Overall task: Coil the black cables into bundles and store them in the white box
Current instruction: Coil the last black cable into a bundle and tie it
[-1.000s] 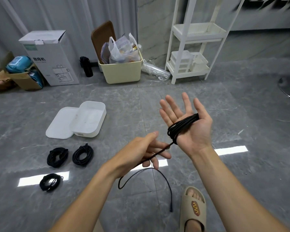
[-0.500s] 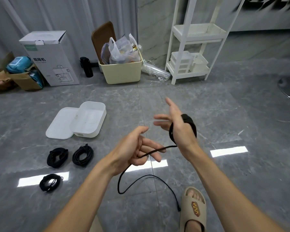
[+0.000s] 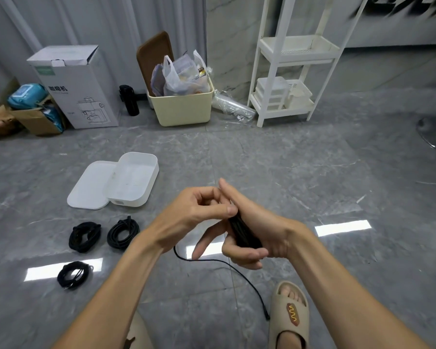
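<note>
A thin black cable's loose end (image 3: pixel 252 289) trails on the grey tiled floor (image 3: pixel 312 172) beside a beige slipper (image 3: pixel 291 314). Above it, the right hand (image 3: pixel 259 233) wears the coiled black cable (image 3: pixel 243 234) looped round its palm, thumb curled under, while the left hand (image 3: pixel 194 215) pinches the strand at the coil. Further left lie three black coiled cable bundles (image 3: pixel 122 234) — beyond them the open white plastic box (image 3: pixel 134 180), touching its lid (image 3: pixel 90 186).

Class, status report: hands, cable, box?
Right hand wrapped in cable; left hand pinching it. Tail trails on floor. Box open, empty. Nothing blocking.

Both forearms are seen bare, with no sleeves. A beige slide sandal (image 3: pixel 289 316) is worn on one foot; its strap is marked with a small hot-dog emblem (image 3: pixel 292 314).
</note>
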`<action>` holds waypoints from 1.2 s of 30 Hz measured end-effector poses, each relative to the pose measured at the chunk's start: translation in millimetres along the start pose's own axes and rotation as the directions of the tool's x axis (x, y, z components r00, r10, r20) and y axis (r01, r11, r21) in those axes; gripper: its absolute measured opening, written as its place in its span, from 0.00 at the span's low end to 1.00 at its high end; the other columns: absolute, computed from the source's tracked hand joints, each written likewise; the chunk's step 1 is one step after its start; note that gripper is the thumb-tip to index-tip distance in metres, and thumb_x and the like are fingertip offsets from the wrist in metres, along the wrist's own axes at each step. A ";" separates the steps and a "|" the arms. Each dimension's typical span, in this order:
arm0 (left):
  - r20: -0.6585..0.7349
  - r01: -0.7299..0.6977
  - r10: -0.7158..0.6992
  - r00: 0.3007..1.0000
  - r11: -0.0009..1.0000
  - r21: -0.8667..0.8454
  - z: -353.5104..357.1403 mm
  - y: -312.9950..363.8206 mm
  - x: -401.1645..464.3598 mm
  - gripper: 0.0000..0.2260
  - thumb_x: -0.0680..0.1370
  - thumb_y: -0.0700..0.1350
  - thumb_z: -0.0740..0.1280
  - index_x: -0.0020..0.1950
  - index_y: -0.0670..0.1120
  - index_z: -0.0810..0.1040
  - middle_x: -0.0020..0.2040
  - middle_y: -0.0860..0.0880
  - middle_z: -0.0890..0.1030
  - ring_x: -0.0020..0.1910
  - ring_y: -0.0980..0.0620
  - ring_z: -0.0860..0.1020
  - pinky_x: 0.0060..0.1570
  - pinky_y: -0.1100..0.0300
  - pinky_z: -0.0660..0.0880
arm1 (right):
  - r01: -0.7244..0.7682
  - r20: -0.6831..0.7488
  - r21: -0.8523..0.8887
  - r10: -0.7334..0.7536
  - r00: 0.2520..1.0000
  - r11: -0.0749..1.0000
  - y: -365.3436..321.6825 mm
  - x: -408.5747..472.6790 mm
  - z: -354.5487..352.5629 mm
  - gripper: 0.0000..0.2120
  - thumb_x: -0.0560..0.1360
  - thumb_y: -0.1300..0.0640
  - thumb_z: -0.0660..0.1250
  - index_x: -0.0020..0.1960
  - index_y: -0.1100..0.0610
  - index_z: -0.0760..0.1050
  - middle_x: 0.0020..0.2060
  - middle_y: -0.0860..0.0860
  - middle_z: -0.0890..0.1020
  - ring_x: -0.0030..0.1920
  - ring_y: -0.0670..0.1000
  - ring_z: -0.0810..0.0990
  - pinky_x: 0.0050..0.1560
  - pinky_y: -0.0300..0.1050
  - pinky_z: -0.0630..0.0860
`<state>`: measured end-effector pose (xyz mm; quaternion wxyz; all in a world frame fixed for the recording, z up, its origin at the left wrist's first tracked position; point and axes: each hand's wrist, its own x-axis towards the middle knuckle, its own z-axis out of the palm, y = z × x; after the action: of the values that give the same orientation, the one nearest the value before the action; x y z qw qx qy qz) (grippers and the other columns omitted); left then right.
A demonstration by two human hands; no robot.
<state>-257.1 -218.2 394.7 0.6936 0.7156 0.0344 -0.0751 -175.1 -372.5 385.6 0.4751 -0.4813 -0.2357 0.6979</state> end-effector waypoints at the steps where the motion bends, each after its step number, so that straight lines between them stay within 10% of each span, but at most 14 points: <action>1: -0.012 -0.016 0.016 1.000 1.000 -0.015 0.5 0.5 0.6 0.07 0.71 0.47 0.73 0.34 0.52 0.80 0.35 0.49 0.78 0.40 0.55 0.78 0.45 0.69 0.74 | 0.012 0.062 0.021 -0.013 0.998 1.000 0.1 1.4 0.1 0.57 0.72 0.20 0.42 0.60 0.73 0.75 0.19 0.53 0.72 0.16 0.47 0.58 0.21 0.37 0.67; 7: -0.095 -0.052 0.036 0.995 0.985 -0.167 5.7 -1.6 3.6 0.04 0.72 0.49 0.72 0.39 0.51 0.80 0.34 0.55 0.78 0.35 0.60 0.76 0.40 0.69 0.73 | 0.159 0.334 0.303 -0.261 0.906 0.940 5.4 9.3 -0.2 0.54 0.71 0.20 0.48 0.70 0.68 0.68 0.26 0.58 0.78 0.20 0.49 0.73 0.32 0.43 0.80; 14: -0.113 -0.009 -0.012 0.993 0.983 -0.184 12.6 -8.3 6.8 0.06 0.77 0.52 0.70 0.44 0.51 0.85 0.46 0.48 0.85 0.54 0.50 0.83 0.58 0.55 0.77 | 0.319 0.323 0.454 -0.487 0.811 0.832 3.9 13.0 3.5 0.47 0.75 0.24 0.44 0.76 0.60 0.64 0.38 0.61 0.84 0.33 0.53 0.84 0.46 0.50 0.83; 20: -0.037 0.103 -0.116 0.993 0.960 -0.260 17.8 -11.1 5.4 0.20 0.84 0.55 0.56 0.43 0.55 0.85 0.40 0.43 0.83 0.43 0.51 0.84 0.43 0.66 0.77 | 0.359 0.190 0.616 -0.575 0.796 0.701 2.3 9.0 2.0 0.42 0.76 0.28 0.49 0.78 0.57 0.62 0.45 0.68 0.83 0.40 0.63 0.85 0.50 0.57 0.82; 25: 0.104 0.258 -0.237 0.966 0.869 -0.422 17.1 -16.2 9.3 0.40 0.78 0.67 0.51 0.54 0.30 0.80 0.28 0.46 0.79 0.39 0.47 0.79 0.50 0.59 0.77 | 0.380 0.092 0.695 -0.599 0.795 0.611 0.8 4.8 -0.5 0.41 0.75 0.29 0.53 0.79 0.54 0.62 0.49 0.70 0.82 0.45 0.67 0.85 0.51 0.58 0.80; 27: 0.174 0.282 -0.224 0.959 0.819 -0.500 15.2 -19.0 9.8 0.37 0.81 0.66 0.47 0.50 0.37 0.84 0.26 0.50 0.77 0.31 0.54 0.79 0.54 0.59 0.75 | 0.393 0.056 0.717 -0.609 0.791 0.576 0.5 1.1 -2.4 0.41 0.76 0.28 0.52 0.79 0.53 0.62 0.51 0.70 0.82 0.45 0.67 0.85 0.52 0.56 0.80; 30: 0.209 0.310 -0.233 0.950 0.793 -0.525 13.3 -20.6 9.1 0.36 0.81 0.66 0.47 0.50 0.43 0.86 0.40 0.48 0.84 0.45 0.51 0.83 0.66 0.49 0.72 | 0.409 -0.006 0.766 -0.630 0.777 0.496 0.1 -3.6 -5.6 0.41 0.76 0.27 0.52 0.78 0.54 0.63 0.52 0.71 0.81 0.47 0.69 0.84 0.53 0.59 0.79; 36: 0.297 0.412 -0.291 0.909 0.737 -0.536 11.7 -18.8 8.3 0.40 0.80 0.69 0.48 0.63 0.37 0.81 0.59 0.37 0.82 0.59 0.39 0.81 0.59 0.52 0.78 | 0.598 -0.310 0.685 -0.578 0.755 0.415 -1.6 -5.8 -11.3 0.37 0.78 0.29 0.52 0.75 0.54 0.69 0.51 0.66 0.83 0.49 0.64 0.85 0.54 0.58 0.81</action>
<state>-252.5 -229.6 374.5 0.8531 0.4352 0.1233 -0.2601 -163.8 -378.4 384.7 0.8451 -0.1351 -0.0727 0.5121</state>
